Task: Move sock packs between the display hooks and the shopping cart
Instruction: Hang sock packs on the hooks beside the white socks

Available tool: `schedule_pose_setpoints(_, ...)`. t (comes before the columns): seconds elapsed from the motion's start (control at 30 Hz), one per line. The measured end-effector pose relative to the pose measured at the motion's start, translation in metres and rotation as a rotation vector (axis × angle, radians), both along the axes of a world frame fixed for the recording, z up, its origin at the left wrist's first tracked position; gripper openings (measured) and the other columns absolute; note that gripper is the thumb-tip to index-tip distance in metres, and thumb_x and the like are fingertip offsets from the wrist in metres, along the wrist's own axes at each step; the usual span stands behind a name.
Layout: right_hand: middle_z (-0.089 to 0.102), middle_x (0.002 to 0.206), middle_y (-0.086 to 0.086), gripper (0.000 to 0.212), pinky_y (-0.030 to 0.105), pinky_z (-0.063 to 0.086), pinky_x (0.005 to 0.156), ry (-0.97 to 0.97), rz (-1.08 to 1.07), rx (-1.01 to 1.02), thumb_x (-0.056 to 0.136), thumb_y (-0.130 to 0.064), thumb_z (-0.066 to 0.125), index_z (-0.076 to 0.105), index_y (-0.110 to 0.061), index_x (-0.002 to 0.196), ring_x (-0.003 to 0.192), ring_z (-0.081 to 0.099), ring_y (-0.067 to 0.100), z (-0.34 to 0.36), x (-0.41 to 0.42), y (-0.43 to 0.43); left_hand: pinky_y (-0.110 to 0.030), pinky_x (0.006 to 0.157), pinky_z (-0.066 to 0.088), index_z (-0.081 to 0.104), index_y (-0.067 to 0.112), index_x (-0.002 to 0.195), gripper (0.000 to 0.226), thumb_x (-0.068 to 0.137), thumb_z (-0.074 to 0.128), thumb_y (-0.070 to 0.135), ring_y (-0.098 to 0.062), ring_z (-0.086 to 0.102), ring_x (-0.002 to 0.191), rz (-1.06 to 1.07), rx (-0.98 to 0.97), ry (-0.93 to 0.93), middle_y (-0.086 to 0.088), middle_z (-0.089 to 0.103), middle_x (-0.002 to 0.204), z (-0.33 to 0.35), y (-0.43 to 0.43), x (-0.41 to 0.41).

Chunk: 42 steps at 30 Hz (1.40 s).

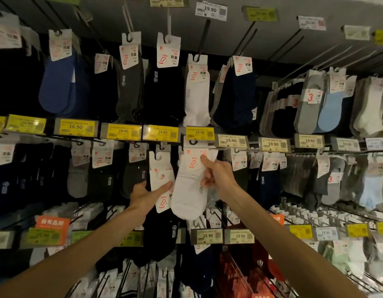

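Where the middle row hangs under its price rail, the right hand (216, 175) pinches a white sock pack (189, 190) at the card's right edge, thumb on the label and fingers curled behind. The card's top slot sits at a display hook (193, 142), just beneath a yellow price tag (199, 132); whether it is seated I cannot tell; the left hand (143, 194) grips a second white pack (159, 171) by its lower part, its right edge touching the first; black sock packs (132, 179) crowd close on the left, leaving little side room.
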State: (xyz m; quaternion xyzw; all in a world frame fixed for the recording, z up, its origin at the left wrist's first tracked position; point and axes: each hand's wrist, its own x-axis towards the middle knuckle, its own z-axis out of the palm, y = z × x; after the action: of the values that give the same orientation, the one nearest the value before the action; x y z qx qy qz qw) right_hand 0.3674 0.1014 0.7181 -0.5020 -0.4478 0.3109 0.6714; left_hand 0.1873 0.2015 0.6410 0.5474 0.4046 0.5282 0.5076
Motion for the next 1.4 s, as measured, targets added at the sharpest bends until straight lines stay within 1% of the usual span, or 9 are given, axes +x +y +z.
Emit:
schedule_pose_setpoints(0.13, 0.048, 0.05, 0.005, 0.04, 0.031, 0.046, 0.05, -0.025, -0.035, -0.005, 0.095, -0.026, 0.062, 0.049, -0.008, 0.062, 0.039, 0.055, 0.02, 0.01, 0.001, 0.006, -0.038, 0.082, 0.059, 0.07, 0.019, 0.111, 0.05, 0.067, 0.089, 0.033, -0.02, 0.072, 0.087, 0.007, 0.025, 0.011, -0.004, 0.075, 0.098, 0.0, 0.006, -0.003)
schedule_pose_setpoints(0.3, 0.047, 0.049, 0.003, 0.037, 0.027, 0.045, 0.046, -0.048, -0.073, -0.017, 0.096, -0.026, 0.061, 0.048, -0.009, 0.066, 0.037, 0.053, 0.018, 0.012, 0.003, 0.009, -0.042, 0.084, 0.06, 0.07, 0.019, 0.113, 0.048, 0.069, 0.088, 0.03, -0.022, 0.072, 0.089, 0.011, 0.025, -0.009, -0.005, 0.075, 0.1, 0.003, 0.01, -0.007)
schedule_pose_setpoints(0.47, 0.043, 0.053, 0.002, 0.025, 0.025, 0.04, 0.044, -0.011, 0.018, -0.067, 0.094, -0.027, 0.063, 0.06, -0.003, 0.092, 0.037, 0.047, 0.016, 0.01, 0.009, 0.01, -0.038, 0.082, 0.06, 0.069, 0.02, 0.114, 0.05, 0.069, 0.088, 0.032, -0.021, 0.072, 0.09, 0.012, 0.034, -0.012, -0.004, 0.075, 0.102, 0.004, 0.012, -0.011)
schedule_pose_setpoints(0.57, 0.04, 0.046, -0.002, 0.03, 0.024, 0.033, 0.043, 0.029, 0.091, -0.099, 0.093, -0.027, 0.065, 0.066, 0.0, 0.104, 0.037, 0.042, 0.016, 0.012, 0.013, 0.009, -0.034, 0.079, 0.058, 0.069, 0.019, 0.115, 0.052, 0.069, 0.088, 0.032, -0.02, 0.071, 0.09, 0.021, 0.042, -0.041, -0.003, 0.074, 0.102, 0.005, 0.013, -0.011)
schedule_pose_setpoints(0.73, 0.04, 0.047, 0.0, 0.025, 0.023, 0.032, 0.042, 0.03, 0.092, -0.068, 0.092, -0.028, 0.065, 0.063, -0.003, 0.095, 0.038, 0.04, 0.016, 0.01, 0.017, 0.008, -0.044, 0.085, 0.059, 0.071, 0.022, 0.106, 0.047, 0.065, 0.09, 0.034, -0.023, 0.072, 0.09, 0.016, 0.012, -0.035, -0.005, 0.075, 0.101, 0.005, 0.013, -0.008)
schedule_pose_setpoints(0.83, 0.039, 0.046, -0.002, 0.024, 0.026, 0.032, 0.045, 0.035, 0.153, -0.051, 0.094, -0.03, 0.063, 0.06, -0.007, 0.085, 0.04, 0.039, 0.016, -0.002, 0.019, 0.007, -0.044, 0.086, 0.059, 0.071, 0.02, 0.107, 0.047, 0.065, 0.09, 0.032, -0.023, 0.072, 0.091, 0.011, 0.014, -0.035, -0.004, 0.075, 0.1, 0.004, 0.012, -0.007)
schedule_pose_setpoints(1.03, 0.041, 0.045, -0.004, 0.026, 0.027, 0.028, 0.046, 0.03, 0.16, -0.093, 0.093, -0.029, 0.064, 0.069, -0.004, 0.102, 0.04, 0.037, 0.013, 0.001, 0.026, 0.017, -0.044, 0.084, 0.059, 0.07, 0.02, 0.11, 0.05, 0.065, 0.09, 0.032, -0.023, 0.073, 0.089, -0.008, 0.029, -0.028, -0.004, 0.076, 0.099, 0.008, 0.009, -0.003)
schedule_pose_setpoints(1.2, 0.052, 0.052, 0.001, 0.036, 0.026, 0.033, 0.046, 0.058, 0.066, -0.144, 0.09, -0.025, 0.069, 0.065, 0.003, 0.111, 0.041, 0.042, 0.012, 0.004, 0.03, 0.04, -0.037, 0.076, 0.061, 0.07, 0.021, 0.108, 0.044, 0.069, 0.088, 0.03, -0.021, 0.074, 0.085, 0.004, 0.069, 0.0, -0.004, 0.076, 0.096, 0.013, 0.006, 0.0)
schedule_pose_setpoints(1.4, 0.055, 0.058, 0.005, 0.033, 0.022, 0.04, 0.042, 0.078, -0.048, -0.195, 0.09, -0.03, 0.069, 0.063, -0.002, 0.106, 0.036, 0.05, 0.013, 0.001, 0.036, 0.079, -0.043, 0.085, 0.059, 0.071, 0.019, 0.108, 0.04, 0.071, 0.087, 0.025, -0.025, 0.072, 0.091, 0.025, -0.014, -0.043, -0.008, 0.075, 0.103, 0.007, 0.013, -0.007)
